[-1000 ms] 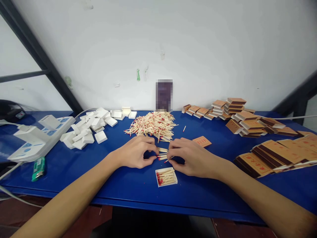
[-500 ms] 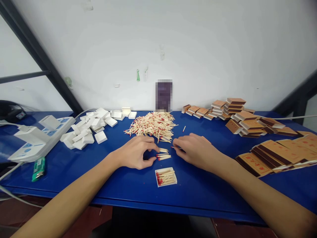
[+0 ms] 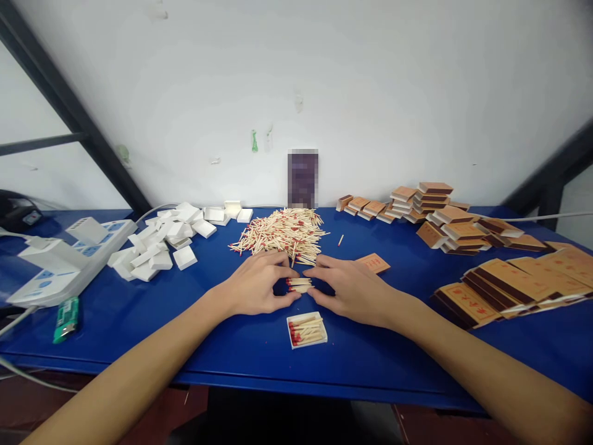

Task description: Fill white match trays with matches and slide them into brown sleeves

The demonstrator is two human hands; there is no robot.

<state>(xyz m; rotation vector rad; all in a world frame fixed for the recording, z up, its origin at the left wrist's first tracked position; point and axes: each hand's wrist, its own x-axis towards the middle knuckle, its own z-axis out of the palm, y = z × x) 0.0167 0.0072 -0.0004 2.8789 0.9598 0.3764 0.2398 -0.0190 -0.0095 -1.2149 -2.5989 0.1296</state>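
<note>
A small bunch of matches [image 3: 300,285] lies on the blue table between my hands, red heads to the left. My left hand [image 3: 259,281] curves around the head end, thumb and forefinger at the bunch's near and far edges. From the other side my right hand [image 3: 349,287] does likewise at the plain ends, so the fingers of both hands frame the bunch. Just in front sits a white matchbox tray [image 3: 325,334] with a layer of matches in it. Behind my hands rises a big loose heap of matches [image 3: 282,232].
White empty trays [image 3: 157,241] are piled at left, beside a power strip [image 3: 69,266] and a green lighter [image 3: 67,318]. Matchbox sleeves [image 3: 509,281] are stacked at right. One sleeve [image 3: 374,263] lies behind my right hand, and a single match [image 3: 340,240] lies near the heap.
My right hand has moved left to the bunch, uncovering more of the sleeve behind it. My left fingers have closed in at the head end, and the matches sit closer together.
</note>
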